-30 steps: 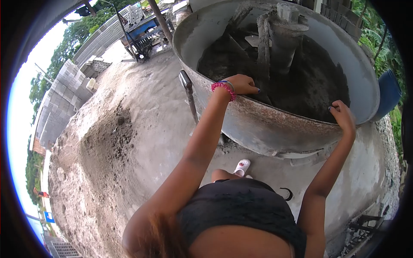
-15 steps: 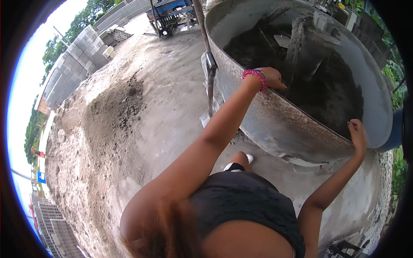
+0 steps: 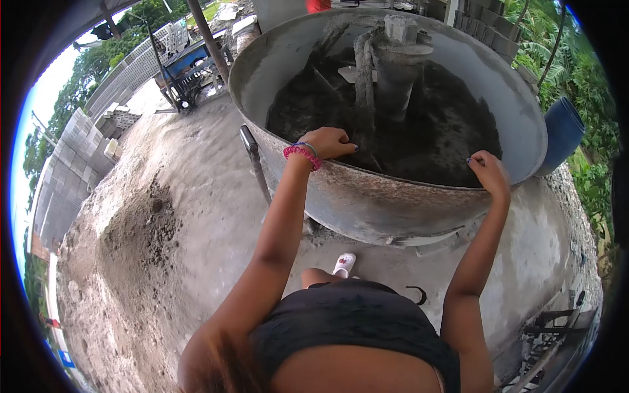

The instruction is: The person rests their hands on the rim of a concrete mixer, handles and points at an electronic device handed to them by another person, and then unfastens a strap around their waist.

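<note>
A large round metal mixer pan [image 3: 386, 203] stands in front of me, its near rim rusty. Dark mix [image 3: 445, 124] covers its floor around a cement-crusted central post and arm [image 3: 396, 72]. My left hand [image 3: 327, 143], with a pink coiled band [image 3: 303, 156] at the wrist, hangs over the near rim with its fingers curled in. Farther right, my right hand [image 3: 488, 171] is at the same rim, fingers pinched together. Whatever either hand may hold is too small or hidden to make out.
A metal lever [image 3: 252, 154] stands at the pan's left side. Beyond the right rim is a blue barrel [image 3: 565, 134]. Grey blocks [image 3: 75, 160] are stacked at far left, near a sandy heap [image 3: 134, 242]. Metal scraps [image 3: 547, 340] lie at lower right.
The view has turned right and levelled, so the pan sits more central and the blue barrel shows more. Both hands stay at the near rim, fingers still closed.
</note>
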`<state>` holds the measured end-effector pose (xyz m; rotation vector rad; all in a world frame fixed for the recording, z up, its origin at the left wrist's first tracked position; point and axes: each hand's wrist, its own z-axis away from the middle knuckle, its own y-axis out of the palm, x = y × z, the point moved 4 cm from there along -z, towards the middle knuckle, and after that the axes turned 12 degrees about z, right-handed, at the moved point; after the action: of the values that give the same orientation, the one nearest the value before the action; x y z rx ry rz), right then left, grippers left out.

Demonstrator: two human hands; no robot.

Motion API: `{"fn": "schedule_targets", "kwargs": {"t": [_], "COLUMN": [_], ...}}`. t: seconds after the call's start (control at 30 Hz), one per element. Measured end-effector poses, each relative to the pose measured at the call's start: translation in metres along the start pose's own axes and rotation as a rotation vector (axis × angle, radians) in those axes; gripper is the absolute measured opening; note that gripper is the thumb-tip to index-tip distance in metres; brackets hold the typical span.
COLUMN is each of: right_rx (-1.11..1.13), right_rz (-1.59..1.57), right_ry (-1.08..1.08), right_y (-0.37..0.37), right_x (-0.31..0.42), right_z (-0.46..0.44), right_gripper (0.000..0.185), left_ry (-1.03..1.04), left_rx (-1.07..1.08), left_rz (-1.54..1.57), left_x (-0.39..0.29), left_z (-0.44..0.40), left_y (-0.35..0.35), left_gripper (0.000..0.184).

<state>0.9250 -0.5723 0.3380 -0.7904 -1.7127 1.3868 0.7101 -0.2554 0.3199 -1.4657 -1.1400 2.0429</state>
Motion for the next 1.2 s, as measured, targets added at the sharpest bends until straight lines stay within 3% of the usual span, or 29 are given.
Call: {"fn": "schedule_targets", "kwargs": {"t": [0.23,0.77,1.2], "right_rx": [0.064,-0.059,-0.037], "right_rz": [0.059,0.091,0.09], "right_ry": [0.068,0.043,0.033], "right_y": [-0.005,-0.002,-0.006], "right_x": [0.006,0.008,0.011], "right_z": [0.007,0.011,0.015], "right_gripper": [0.031,0.032,0.03], "left_ry": [0.009,0.012,0.058], "left_rx": [-0.004,0.018,0.08], "left_rz": [-0.015,0.042,0.101], "left_x": [0.005,0.003,0.008], "left_z": [-0.005,-0.002,-0.008], "left_y": [0.003,0.003,0.005], "left_gripper": [0.048,0.049,0.048]}}
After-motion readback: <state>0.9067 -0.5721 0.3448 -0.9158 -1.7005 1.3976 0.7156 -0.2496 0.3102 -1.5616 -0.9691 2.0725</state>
